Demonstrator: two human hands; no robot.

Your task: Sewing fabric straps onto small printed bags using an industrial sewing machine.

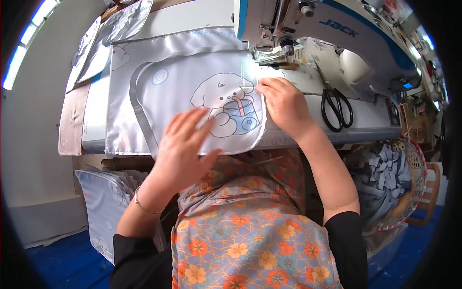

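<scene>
A pale fabric panel, printed with a cartoon puppy and a blue cup, lies on the sewing table. Its upper right edge reaches the lit sewing spot under the sewing machine. A grey fabric strip curves across the panel and hangs over the table's front edge. My left hand is over the panel's lower part with fingers spread, slightly blurred; whether it touches the cloth is hard to tell. My right hand has its fingers together, pinching the panel's right edge close to the machine's foot.
Black-handled scissors lie right of my right hand. Further printed pieces are at the back left. A stack of printed panels hangs below the table at left. A basket of grey fabric strips stands at lower right.
</scene>
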